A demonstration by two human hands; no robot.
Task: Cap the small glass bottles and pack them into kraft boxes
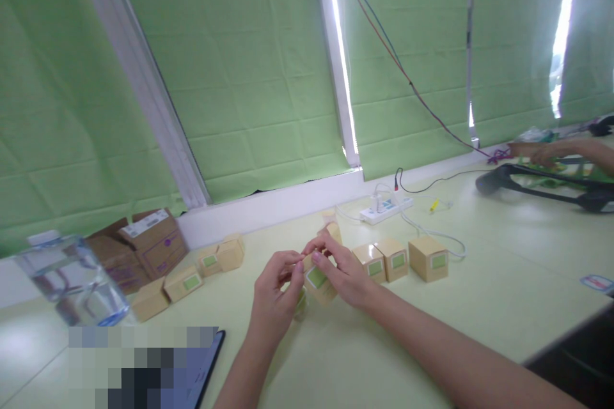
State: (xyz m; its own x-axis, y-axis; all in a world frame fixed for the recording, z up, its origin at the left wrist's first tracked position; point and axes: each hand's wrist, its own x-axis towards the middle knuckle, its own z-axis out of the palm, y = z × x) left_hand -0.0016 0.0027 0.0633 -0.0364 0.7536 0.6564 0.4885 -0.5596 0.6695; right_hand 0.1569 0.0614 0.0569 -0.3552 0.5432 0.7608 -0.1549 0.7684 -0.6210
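My right hand (343, 271) is closed on a small tan cardboard box (319, 281) with a green label, thumb and fingers at its upper edge. The box is tilted above the table. My left hand (278, 291) is closed too, its thumb and fingertips pinched together at the box's upper left corner; whether they grip a flap is hidden. Just below the left fingertips a small greenish, shiny object (300, 305) partly shows; its kind cannot be made out. Behind my right hand stands another tan box (332, 230), partly covered.
Similar boxes stand right (428, 259) and left (185, 284). A big water bottle (71, 278), an opened brown carton (153, 246) and a tablet (211, 364) are left. A power strip (386, 209) with cables lies behind. At far right are another person's hand (551, 152) and a black headset-like frame (537, 185).
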